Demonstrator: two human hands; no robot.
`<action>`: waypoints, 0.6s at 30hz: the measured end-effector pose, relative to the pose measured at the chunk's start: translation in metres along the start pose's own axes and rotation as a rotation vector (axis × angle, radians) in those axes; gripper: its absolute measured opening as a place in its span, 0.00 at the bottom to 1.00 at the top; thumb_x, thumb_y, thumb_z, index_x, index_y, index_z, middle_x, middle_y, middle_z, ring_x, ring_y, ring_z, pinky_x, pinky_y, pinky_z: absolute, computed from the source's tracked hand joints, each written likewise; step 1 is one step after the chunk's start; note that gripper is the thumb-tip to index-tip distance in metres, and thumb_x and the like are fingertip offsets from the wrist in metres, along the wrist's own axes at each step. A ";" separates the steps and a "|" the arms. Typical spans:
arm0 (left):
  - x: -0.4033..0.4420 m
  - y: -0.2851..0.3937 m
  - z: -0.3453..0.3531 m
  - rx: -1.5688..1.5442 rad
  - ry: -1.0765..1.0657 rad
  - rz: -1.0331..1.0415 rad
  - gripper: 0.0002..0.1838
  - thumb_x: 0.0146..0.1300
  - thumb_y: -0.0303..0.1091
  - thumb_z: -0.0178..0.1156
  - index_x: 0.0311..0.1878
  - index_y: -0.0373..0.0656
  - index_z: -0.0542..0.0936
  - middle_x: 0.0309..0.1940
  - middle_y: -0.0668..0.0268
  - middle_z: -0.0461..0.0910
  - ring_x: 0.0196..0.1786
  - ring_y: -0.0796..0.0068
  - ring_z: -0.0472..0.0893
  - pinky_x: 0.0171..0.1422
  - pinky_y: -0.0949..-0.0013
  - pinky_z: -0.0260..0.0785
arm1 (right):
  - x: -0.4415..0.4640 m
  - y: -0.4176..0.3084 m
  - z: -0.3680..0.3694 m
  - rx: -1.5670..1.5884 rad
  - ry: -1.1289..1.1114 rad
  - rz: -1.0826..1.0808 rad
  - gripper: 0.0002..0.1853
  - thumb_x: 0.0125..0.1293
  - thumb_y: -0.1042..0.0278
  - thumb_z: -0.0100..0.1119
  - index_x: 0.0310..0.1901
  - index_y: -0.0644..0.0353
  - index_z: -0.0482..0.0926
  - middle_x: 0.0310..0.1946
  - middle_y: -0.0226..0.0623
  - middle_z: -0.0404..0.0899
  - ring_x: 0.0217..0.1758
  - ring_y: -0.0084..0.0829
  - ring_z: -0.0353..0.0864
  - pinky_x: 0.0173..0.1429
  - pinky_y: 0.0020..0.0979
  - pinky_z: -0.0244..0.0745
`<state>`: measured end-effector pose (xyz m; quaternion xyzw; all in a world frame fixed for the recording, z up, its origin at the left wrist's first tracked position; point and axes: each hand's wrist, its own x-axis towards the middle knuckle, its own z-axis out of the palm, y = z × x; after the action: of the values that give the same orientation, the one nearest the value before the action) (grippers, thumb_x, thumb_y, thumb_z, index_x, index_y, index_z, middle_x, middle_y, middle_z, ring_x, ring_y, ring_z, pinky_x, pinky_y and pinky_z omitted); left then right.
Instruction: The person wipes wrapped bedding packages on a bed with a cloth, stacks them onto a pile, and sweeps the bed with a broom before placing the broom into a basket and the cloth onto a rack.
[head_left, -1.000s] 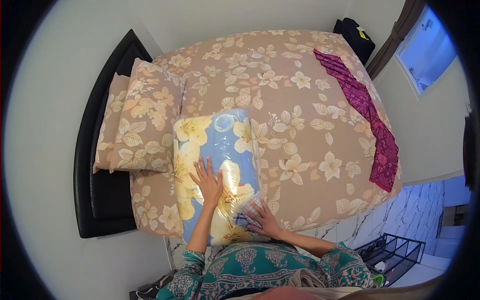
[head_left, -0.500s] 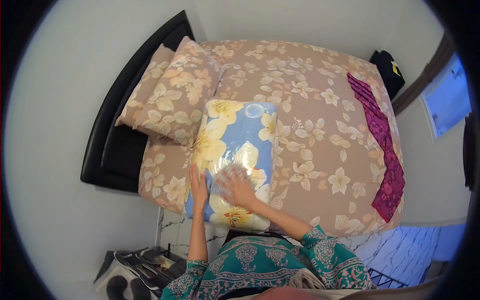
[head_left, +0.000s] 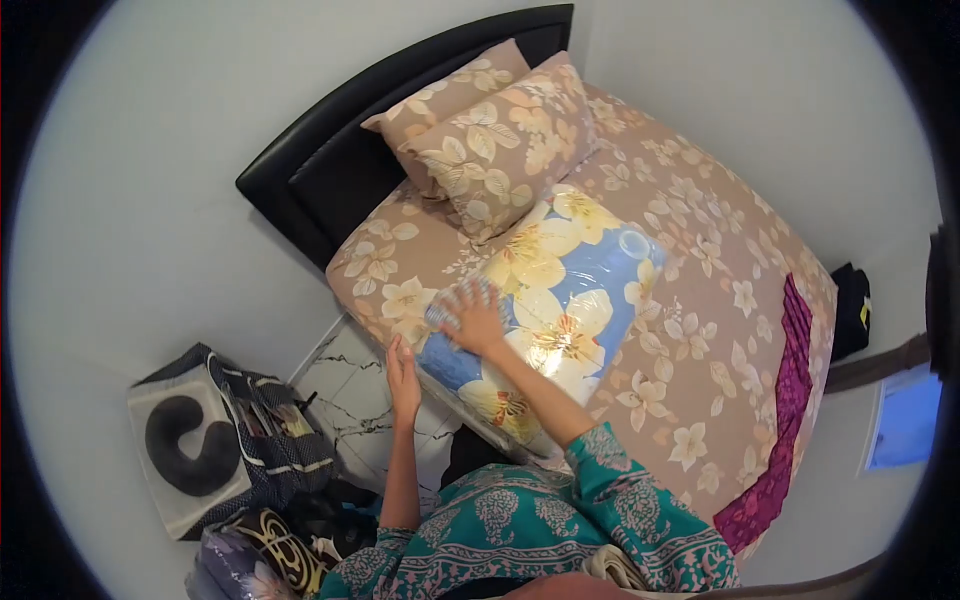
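A plastic-wrapped bundle of folded bedding (head_left: 570, 345), blue with large cream flowers, lies flat near the bed's side edge. My right hand (head_left: 472, 318) rests on its left part with fingers spread, pressing a grey-and-white striped cloth (head_left: 490, 293) that is partly covered by the palm. Close to the bundle's near left corner, my left hand (head_left: 402, 380) is held upright with fingers straight and nothing in it. Whether it touches the wrapping, I cannot tell.
Two floral pillows (head_left: 500, 150) lean near the black headboard (head_left: 330, 150). A maroon cloth runner (head_left: 790, 400) lies across the bed's foot. At left on the floor stands a checked bag (head_left: 285, 430) beside a dark neck pillow (head_left: 180, 455). A black bag (head_left: 850, 310) is beyond the bed.
The view has turned toward the left, showing more floor and bags. My right hand has slid with the striped cloth toward the bundle's left edge; my left hand has moved off its top.
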<state>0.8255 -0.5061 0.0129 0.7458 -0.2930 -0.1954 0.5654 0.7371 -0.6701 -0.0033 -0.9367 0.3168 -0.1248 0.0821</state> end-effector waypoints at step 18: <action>0.028 -0.002 0.054 0.329 -0.298 0.220 0.25 0.69 0.44 0.46 0.62 0.37 0.65 0.66 0.49 0.57 0.71 0.46 0.49 0.71 0.44 0.39 | -0.174 0.177 -0.066 0.046 0.121 0.369 0.31 0.63 0.50 0.49 0.69 0.36 0.58 0.73 0.34 0.48 0.76 0.48 0.39 0.72 0.59 0.32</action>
<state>0.8134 -0.5635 -0.0030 0.7544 -0.4805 -0.1901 0.4047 0.4833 -0.7071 -0.0132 -0.8513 0.4848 -0.1707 0.1057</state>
